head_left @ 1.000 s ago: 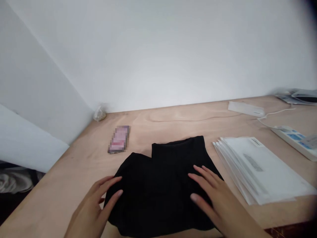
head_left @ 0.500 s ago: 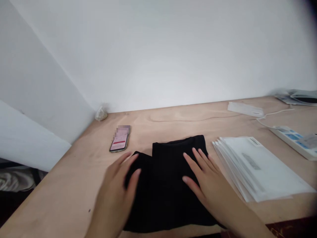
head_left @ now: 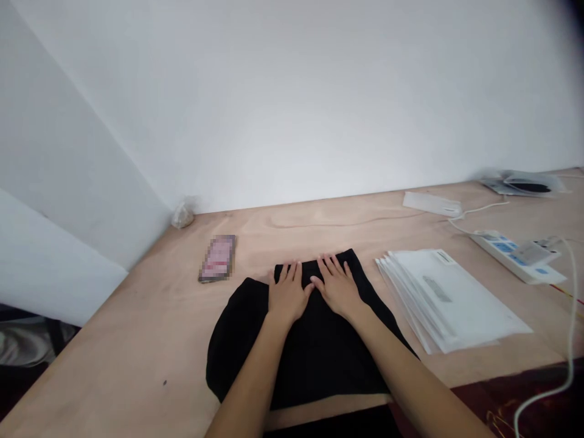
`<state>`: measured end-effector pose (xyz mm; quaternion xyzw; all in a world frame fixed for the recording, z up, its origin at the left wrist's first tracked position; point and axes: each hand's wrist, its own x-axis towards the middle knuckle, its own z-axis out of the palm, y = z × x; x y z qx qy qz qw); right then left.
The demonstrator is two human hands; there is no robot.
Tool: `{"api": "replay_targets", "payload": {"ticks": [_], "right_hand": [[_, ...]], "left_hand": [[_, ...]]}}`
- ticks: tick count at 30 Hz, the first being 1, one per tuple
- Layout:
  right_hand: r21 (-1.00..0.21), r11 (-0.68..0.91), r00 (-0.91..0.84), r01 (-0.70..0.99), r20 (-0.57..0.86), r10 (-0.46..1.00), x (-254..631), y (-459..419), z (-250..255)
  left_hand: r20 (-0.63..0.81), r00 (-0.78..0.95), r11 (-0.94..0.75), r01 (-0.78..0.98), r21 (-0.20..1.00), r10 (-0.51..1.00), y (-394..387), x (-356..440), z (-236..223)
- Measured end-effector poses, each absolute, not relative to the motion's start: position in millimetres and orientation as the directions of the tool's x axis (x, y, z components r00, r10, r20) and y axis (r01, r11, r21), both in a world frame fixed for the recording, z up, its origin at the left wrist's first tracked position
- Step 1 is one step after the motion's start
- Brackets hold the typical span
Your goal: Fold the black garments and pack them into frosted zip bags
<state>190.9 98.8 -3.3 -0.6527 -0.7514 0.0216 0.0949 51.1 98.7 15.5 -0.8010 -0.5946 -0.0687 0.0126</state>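
Observation:
A black folded garment lies on the wooden table in front of me; its exact kind does not show. My left hand rests flat on its upper part, fingers spread toward the far edge. Beside it, my right hand also presses flat on the cloth, fingers apart. The two thumbs nearly meet in the middle. To the left, a rounded part of the cloth bulges out past my left forearm.
Right of the garment is a stack of white plastic bags. Farther right lies a power strip with a white cable. A phone lies to the left, and a small wrapped lump sits in the corner by the wall.
Both hands have moved inward and closer together, up to the garment's far edge. The cloth at the left now spreads wider. My view has shifted slightly to the right.

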Motion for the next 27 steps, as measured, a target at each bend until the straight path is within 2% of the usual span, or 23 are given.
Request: {"api": "replay_targets", "payload": {"ticks": [10,18,27], "right_hand": [[-0.118,-0.025,0.045,0.993,0.174,0.984,222,101,-15],[-0.120,-0.049,0.067,0.992,0.155,0.986,222,103,-18],[-0.119,-0.047,0.064,0.992,0.149,0.987,221,102,-10]], "left_hand": [[0.037,0.178,-0.181,0.973,0.142,0.983,103,13,6],[0.035,0.080,-0.084,0.987,0.140,0.996,101,1,11],[0.026,0.087,-0.090,0.987,0.131,0.996,101,0,16]]}}
